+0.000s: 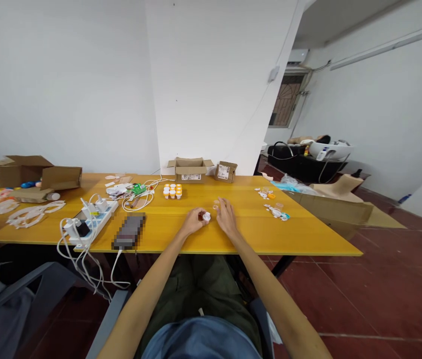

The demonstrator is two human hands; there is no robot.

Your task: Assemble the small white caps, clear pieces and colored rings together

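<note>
My left hand (194,221) rests on the yellow table (255,234) with its fingers curled around a small white cap-like piece (207,216). My right hand (225,214) lies just to the right of it, fingers stretched forward, fingertips beside a small clear piece (216,204) on the table. Behind my hands stands a cluster of small white bottles with orange caps (172,191).
A phone (129,232) and a power strip with white chargers and cables (93,217) lie to the left. Cardboard boxes (191,170) stand at the table's back edge, more (35,174) at far left. Small white and orange parts (274,207) are scattered to the right.
</note>
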